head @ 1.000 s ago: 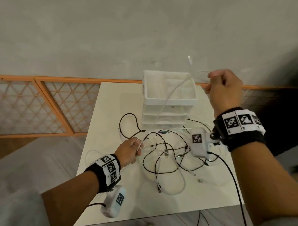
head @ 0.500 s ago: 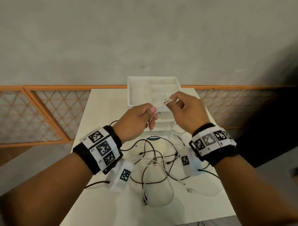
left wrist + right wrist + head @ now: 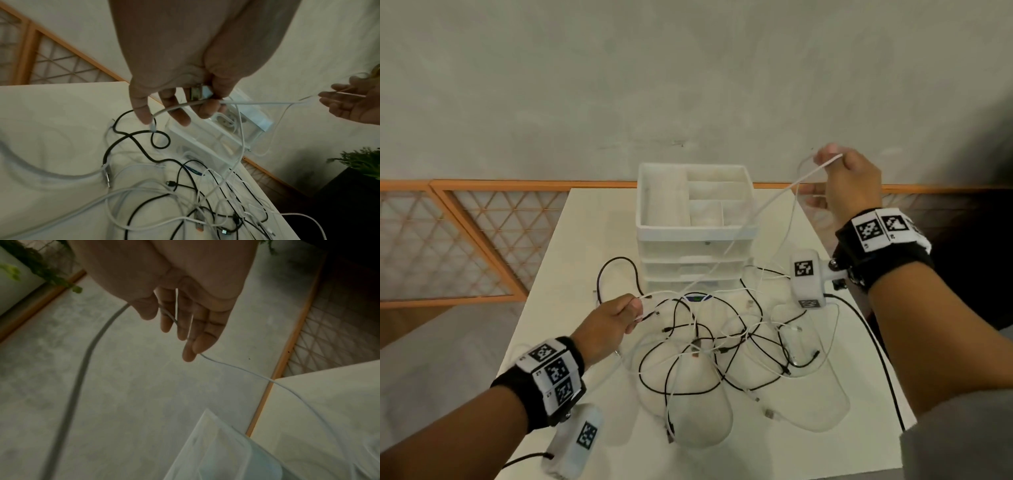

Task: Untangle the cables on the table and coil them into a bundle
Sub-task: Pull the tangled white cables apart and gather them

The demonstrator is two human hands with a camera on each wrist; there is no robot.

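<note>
A tangle of black and white cables [image 3: 722, 346] lies on the white table [image 3: 544, 301]. One white cable [image 3: 743, 233] is stretched taut above it, running from hand to hand. My left hand [image 3: 619, 317], low at the tangle's left edge, pinches the cable's USB plug end [image 3: 198, 93] between thumb and fingers. My right hand [image 3: 849, 181] is raised high at the right, past the drawer unit, and pinches the same white cable [image 3: 236, 368] between thumb and forefinger, with a loop over its fingers.
A white plastic drawer unit [image 3: 697, 229] with an open compartment tray on top stands at the table's back middle. An orange lattice rail [image 3: 465, 240] runs behind the table. A green plant [image 3: 359, 160] stands at the far right.
From meeting above the drawer unit half a second ago, my hands have drawn apart: the left dropped to the table's left, the right rose to the upper right, stretching the white cable.
</note>
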